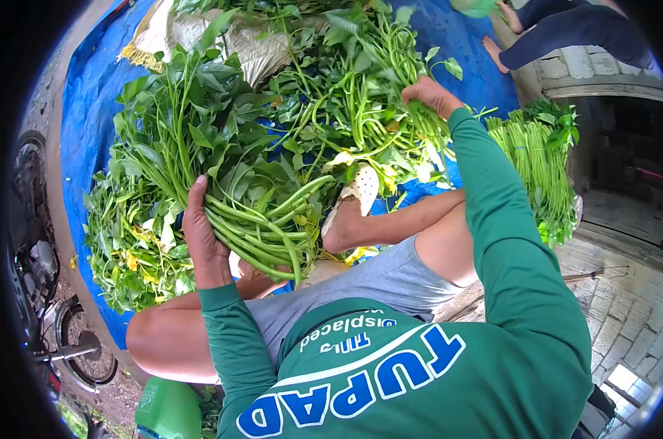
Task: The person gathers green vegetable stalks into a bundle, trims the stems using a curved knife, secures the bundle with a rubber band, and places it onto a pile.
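My left hand is closed round a thick bunch of water spinach. The cut stems of that bunch point toward my lap, and its leaves spread up and to the left. Over at the far side, my right hand has its fingers wrapped around some water spinach stems in the loose pile; part of its grip is hidden by leaves. Between the hands lie more tangled stems and leaves, some of them yellowed. My bare legs are folded around the near edge of the greens.
A blue tarp lies under the greens, with a whitish sack at the back. Neatly tied bundles of stems stand to my right. A green container and a motorcycle are at left. Another person's legs show at top right.
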Demonstrator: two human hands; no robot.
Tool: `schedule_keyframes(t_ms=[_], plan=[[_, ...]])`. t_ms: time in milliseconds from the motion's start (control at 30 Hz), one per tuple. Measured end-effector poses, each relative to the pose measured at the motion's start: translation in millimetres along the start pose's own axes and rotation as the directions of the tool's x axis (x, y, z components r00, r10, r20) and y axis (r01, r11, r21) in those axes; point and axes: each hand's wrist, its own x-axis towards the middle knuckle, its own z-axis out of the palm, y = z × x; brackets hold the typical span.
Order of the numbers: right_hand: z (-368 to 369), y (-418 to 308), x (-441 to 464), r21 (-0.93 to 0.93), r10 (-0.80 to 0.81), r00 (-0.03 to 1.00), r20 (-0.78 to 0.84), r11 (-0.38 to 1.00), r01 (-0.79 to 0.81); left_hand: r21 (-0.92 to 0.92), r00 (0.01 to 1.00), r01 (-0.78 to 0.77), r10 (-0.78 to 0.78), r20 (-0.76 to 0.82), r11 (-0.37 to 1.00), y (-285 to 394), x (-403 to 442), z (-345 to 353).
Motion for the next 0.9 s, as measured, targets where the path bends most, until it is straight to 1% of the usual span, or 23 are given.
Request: schedule_keyframes(t_ms=[33,100,133,233,267,367,400,500,567,667,767,800,833,867,900], plan=[[-11,-14,-11,0.080,0.086,0.992,0.089,0.992,-0.094,-0.007,1.000,0.001,-0.001,0.005,1.000,0,0,4],[-10,-30,-43,0.317,0.076,0.990,0.115,0.942,-0.109,-0.010,1.000,0.002,-0.002,0.031,1.000,0,1,9],[-5,-33,-53,0.431,0.068,0.989,0.133,0.895,-0.119,-0.005,0.999,0.004,-0.004,0.046,1.000,0,3,8],[9,-20,-37,0.140,0.163,0.977,-0.137,0.980,-0.144,0.000,0.998,0.004,-0.003,0.062,1.000,0,2,0],[0,11,-12,0.035,0.161,0.967,-0.197,0.987,-0.157,0.004,0.998,0.002,-0.002,0.060,1.000,0,0,-2],[6,23,-12,-0.204,-0.012,0.969,-0.245,0.978,-0.040,0.027,0.999,0.008,-0.009,0.048,1.000,-1,-4,-9],[9,24,-13,-0.261,-0.118,0.960,-0.256,0.964,0.048,0.031,0.999,0.013,-0.014,0.044,0.999,-2,-4,-11],[-1,14,-11,-0.440,-0.147,0.945,-0.293,0.898,0.004,0.034,1.000,0.015,-0.016,0.024,0.999,-10,-7,-16],[-4,6,-8,-0.511,-0.293,0.878,-0.379,0.857,0.065,0.025,1.000,0.017,-0.017,0.017,1.000,-13,-7,-16],[-2,-23,-22,-0.585,-0.465,0.736,-0.491,0.803,0.117,0.021,0.999,0.035,-0.036,0.007,0.999,-16,-9,-14],[-13,-41,-31,-0.529,-0.600,0.536,-0.595,0.793,0.301,0.044,0.998,0.049,-0.050,0.023,0.998,-21,-3,-22],[-16,-55,-48,-0.638,-0.668,0.523,-0.529,0.720,0.274,0.033,0.998,0.057,-0.058,0.016,0.998,-24,-1,-23],[-15,-62,-57,-0.466,-0.565,0.609,-0.557,0.819,0.334,0.026,0.997,0.076,-0.077,0.017,0.997,-29,4,-25],[-12,-70,-65,-0.274,-0.458,0.695,-0.555,0.889,0.368,0.018,0.995,0.096,-0.096,0.019,0.995,-33,10,-29],[-12,-74,-69,-0.070,-0.352,0.777,-0.522,0.926,0.371,0.010,0.993,0.117,-0.117,0.020,0.993,-36,13,-31]])
